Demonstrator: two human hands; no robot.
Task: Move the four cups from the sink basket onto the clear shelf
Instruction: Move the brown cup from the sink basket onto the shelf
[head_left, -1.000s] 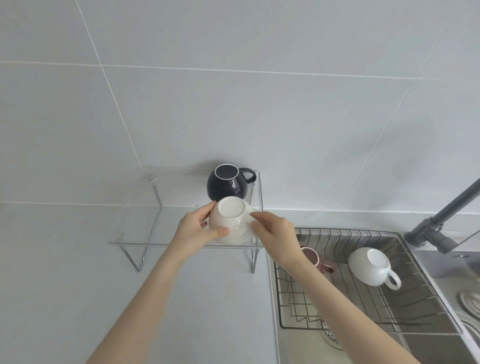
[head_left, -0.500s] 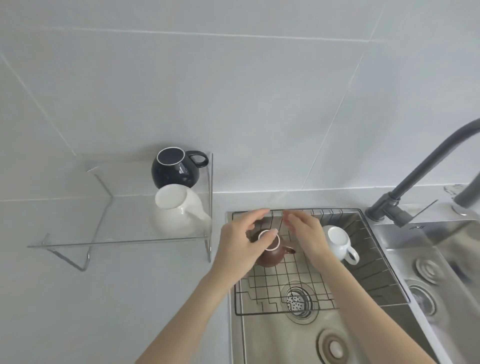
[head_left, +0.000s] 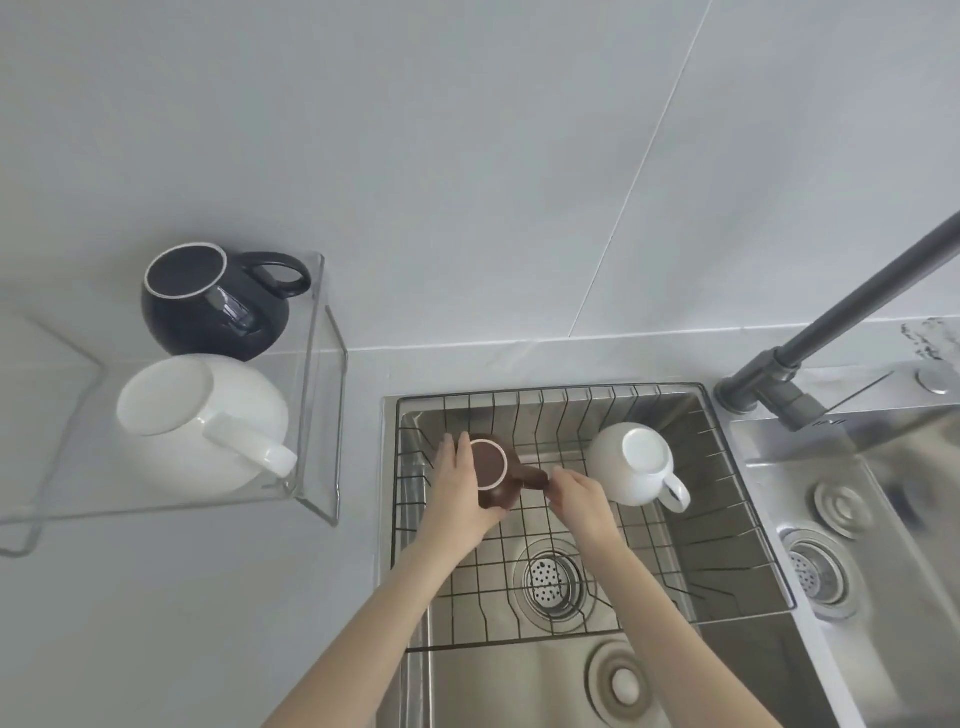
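The step in hand is the pickup of the third cup. Both hands are down inside the sink basket, closed around the brown cup, which sits upside down on the wire floor. The left hand wraps the cup's body from its left side; the right hand pinches the handle, which points toward it. Whether the cup has left the wire cannot be told.

Status of the other cups:
- A small white cup, also inverted, rests in the basket just beyond the right hand, handle pointing toward the person's right.
- A large white cup and a black cup stand inverted on the clear shelf, well to the left of the left hand, the black one behind the white one.

By this count the task appears half complete.

The next move likely calls for a straight lift clear of the basket's raised wire rim, then a carry leftward over the desk. The right end of the shelf is occupied, so placement probably requires the free surface farther left. The shelf wall nearest the hands stands in the direct path and should be cleared from above.
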